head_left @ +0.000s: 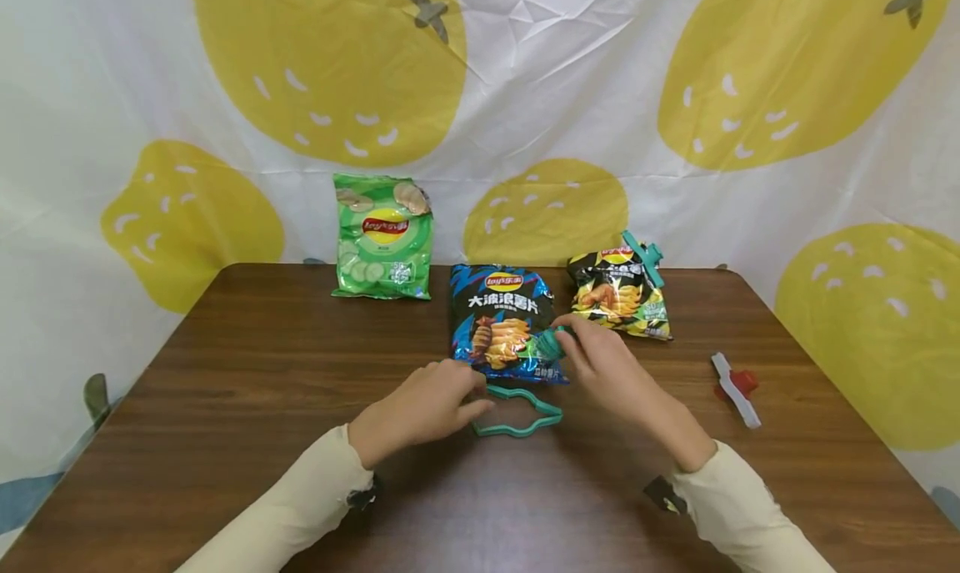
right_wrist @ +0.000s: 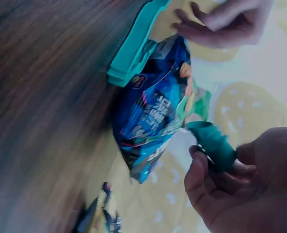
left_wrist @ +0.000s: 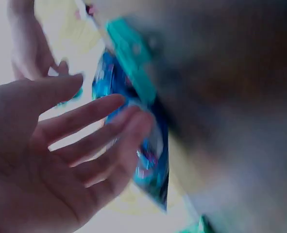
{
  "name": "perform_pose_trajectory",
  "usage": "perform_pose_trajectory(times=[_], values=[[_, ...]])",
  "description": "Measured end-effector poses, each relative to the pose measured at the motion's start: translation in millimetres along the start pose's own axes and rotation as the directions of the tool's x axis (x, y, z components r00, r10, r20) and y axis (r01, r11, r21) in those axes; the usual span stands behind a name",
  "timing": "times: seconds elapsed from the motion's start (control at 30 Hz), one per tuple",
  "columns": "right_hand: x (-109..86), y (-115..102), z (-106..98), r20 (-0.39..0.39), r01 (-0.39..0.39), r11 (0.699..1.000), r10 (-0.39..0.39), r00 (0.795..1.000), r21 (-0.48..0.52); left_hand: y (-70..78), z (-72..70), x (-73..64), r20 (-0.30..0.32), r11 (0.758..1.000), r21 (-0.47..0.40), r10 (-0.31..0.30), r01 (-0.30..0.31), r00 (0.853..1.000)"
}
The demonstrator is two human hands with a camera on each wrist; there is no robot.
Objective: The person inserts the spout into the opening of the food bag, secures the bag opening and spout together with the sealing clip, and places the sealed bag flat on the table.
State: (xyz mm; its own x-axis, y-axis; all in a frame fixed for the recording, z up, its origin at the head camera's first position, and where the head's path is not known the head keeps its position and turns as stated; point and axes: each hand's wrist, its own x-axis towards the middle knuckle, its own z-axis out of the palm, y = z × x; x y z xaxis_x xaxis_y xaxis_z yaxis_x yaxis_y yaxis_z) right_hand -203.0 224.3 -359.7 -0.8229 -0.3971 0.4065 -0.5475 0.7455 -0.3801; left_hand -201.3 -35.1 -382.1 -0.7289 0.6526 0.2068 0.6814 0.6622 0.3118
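My right hand [head_left: 618, 377] pinches a small teal ridged cap [right_wrist: 213, 145] between thumb and fingers, in front of the blue chip bag's [head_left: 504, 302] lower right part. That bag lies at the middle of the wooden table, its printed face up. Just in front of it is a teal bag clip [head_left: 517, 432], its two bars spread apart into a loop. Over the clip's left end hovers my left hand [head_left: 427, 402]. In the left wrist view its fingers [left_wrist: 92, 116] are spread and hold nothing.
A green chip bag [head_left: 384, 248] stands upright at the back left. Back right, a black chip bag [head_left: 611, 294] has a teal clip [head_left: 645, 258] across its corner. A white clip [head_left: 737, 392] with a red cap [head_left: 745, 381] lies farther right. A fruit-print cloth [head_left: 555, 114] hangs behind.
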Motion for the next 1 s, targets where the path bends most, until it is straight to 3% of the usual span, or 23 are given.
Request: perform_pose_trajectory(times=[0.1,0.2,0.27,0.33,0.43,0.53,0.63,0.67,0.7,0.77,0.83,0.9,1.0], values=[[2.8,9.7,-2.0,-0.043,-0.033,0.999,0.034,0.999,0.022,-14.4,-15.6,8.7,-0.114,0.998,-0.049,-0.050,0.044,0.992],[6.7,18.0,-2.4,-0.053,-0.074,0.996,0.076,0.996,0.050,-34.2,-22.7,19.7,-0.212,0.983,-0.142,-0.148,0.120,0.966],[10.2,22.8,-0.9,-0.040,-0.118,0.989,0.121,0.992,0.084,-47.9,-20.3,27.9,-0.225,0.957,-0.224,-0.233,0.183,0.946],[14.8,28.4,2.3,-0.015,-0.171,0.978,0.173,0.985,0.117,-58.9,-15.7,34.9,-0.172,0.913,-0.310,-0.327,0.264,0.929],[22.5,38.0,8.9,0.035,-0.269,0.943,0.268,0.963,0.194,-72.0,-6.9,43.7,-0.010,0.809,-0.434,-0.444,0.396,0.896],[27.0,46.5,17.2,0.123,-0.363,0.883,0.342,0.932,0.297,-79.1,1.5,49.4,0.164,0.650,-0.597,-0.475,0.470,0.865],[28.4,51.2,24.1,0.251,-0.439,0.789,0.363,0.898,0.430,-80.4,6.9,53.2,0.263,0.490,-0.732,-0.439,0.474,0.859],[28.7,51.6,25.5,0.286,-0.452,0.762,0.355,0.890,0.464,-80.1,7.8,54.1,0.277,0.449,-0.762,-0.426,0.467,0.861],[28.8,51.2,25.7,0.311,-0.461,0.742,0.346,0.885,0.487,-79.5,8.3,54.9,0.282,0.425,-0.781,-0.415,0.459,0.865],[28.9,49.9,24.6,0.328,-0.458,0.722,0.327,0.886,0.518,-78.1,8.3,56.4,0.264,0.415,-0.802,-0.400,0.430,0.878],[28.9,48.6,22.3,0.312,-0.439,0.735,0.315,0.896,0.516,-76.6,7.8,58.3,0.229,0.418,-0.820,-0.384,0.390,0.894],[29.0,47.6,20.0,0.281,-0.424,0.753,0.321,0.904,0.503,-74.4,5.9,59.9,0.193,0.438,-0.828,-0.362,0.349,0.912],[29.6,47.5,18.1,0.258,-0.415,0.766,0.327,0.909,0.491,-71.1,2.0,62.0,0.157,0.460,-0.831,-0.344,0.312,0.926]])
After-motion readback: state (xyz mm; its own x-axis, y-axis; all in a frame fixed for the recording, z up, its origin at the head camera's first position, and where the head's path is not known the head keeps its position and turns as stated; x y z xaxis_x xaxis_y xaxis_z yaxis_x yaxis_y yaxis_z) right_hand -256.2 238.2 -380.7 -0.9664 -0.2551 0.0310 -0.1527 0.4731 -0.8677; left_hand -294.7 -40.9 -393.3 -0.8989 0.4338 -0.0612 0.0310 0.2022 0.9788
